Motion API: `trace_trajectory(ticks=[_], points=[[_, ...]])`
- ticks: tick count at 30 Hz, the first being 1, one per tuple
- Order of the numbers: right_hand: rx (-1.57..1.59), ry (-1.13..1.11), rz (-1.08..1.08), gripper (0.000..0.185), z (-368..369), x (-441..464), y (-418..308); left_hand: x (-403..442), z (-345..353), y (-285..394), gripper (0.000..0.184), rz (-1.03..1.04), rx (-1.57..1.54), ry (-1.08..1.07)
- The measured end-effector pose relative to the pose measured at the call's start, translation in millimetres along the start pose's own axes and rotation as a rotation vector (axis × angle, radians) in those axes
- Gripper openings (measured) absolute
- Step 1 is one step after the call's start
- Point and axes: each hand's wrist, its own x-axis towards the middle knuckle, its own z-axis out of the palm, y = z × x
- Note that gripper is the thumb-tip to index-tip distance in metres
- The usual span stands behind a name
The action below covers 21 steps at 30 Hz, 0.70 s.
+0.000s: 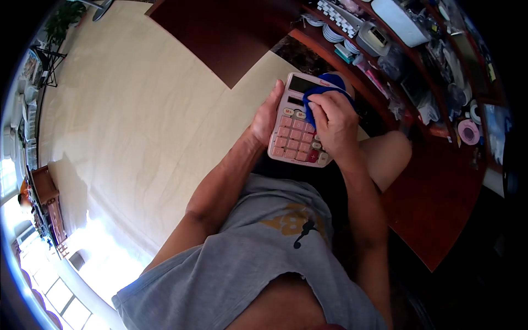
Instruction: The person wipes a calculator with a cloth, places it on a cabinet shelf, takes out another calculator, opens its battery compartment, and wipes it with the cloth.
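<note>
A pink calculator (293,133) with a dark display along its top edge is held up in front of my lap. My left hand (268,115) grips its left side, thumb along the edge and the other fingers hidden behind it. In my right hand (334,122) is a bunched blue cloth (311,105), pinched between fingers and thumb and pressed on the upper right of the calculator, over part of the display. The cloth spreads out behind the hand and covers some of the right-hand keys.
Shelves (385,82) crowded with dishes, tubs, bags and a roll of pink tape (468,132) stand at the right. A dark red panel (220,38) lies ahead over the pale floor (126,110). Another reddish surface (434,203) is at the lower right.
</note>
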Motion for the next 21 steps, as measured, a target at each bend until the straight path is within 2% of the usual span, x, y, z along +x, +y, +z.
trace_trajectory(ticks=[1,3,7,9,12,14,17,19,20,21], points=[[0.058,-0.014,0.014,0.011,2.4,1.9,-6.8,1.1,2.7,-1.4,0.076,-0.007,-0.003,-0.003],[0.133,-0.023,-0.010,0.011,9.1,5.8,-24.7,1.8,10.3,-3.2,0.072,-0.029,0.163,0.221],[0.182,-0.061,-0.077,0.011,8.4,6.9,-23.7,-3.6,11.3,2.4,0.072,-0.026,0.067,0.156],[0.063,-0.085,-0.075,0.012,-5.0,5.5,-14.5,-6.3,10.6,5.0,0.080,-0.005,0.014,0.074],[-0.034,-0.073,0.005,0.013,-8.7,-2.0,8.6,-11.9,4.9,10.3,0.090,0.047,0.061,0.083],[-0.057,-0.060,0.048,0.015,-7.9,-8.6,21.0,-13.7,1.8,11.6,0.090,0.092,0.085,0.101],[-0.061,0.021,0.190,0.020,1.1,-19.9,48.0,-19.4,-8.8,20.6,0.088,0.151,0.022,0.108],[0.193,0.083,0.387,0.023,3.8,-22.6,58.1,-25.9,-9.7,33.2,0.084,0.296,-0.024,0.093],[0.381,0.069,0.562,0.022,-3.1,-25.0,66.8,-24.8,-16.0,32.8,0.082,0.316,-0.028,0.065],[0.715,0.153,0.778,0.025,-6.9,-24.7,66.7,-26.8,-18.6,36.0,0.082,0.327,-0.028,0.070]])
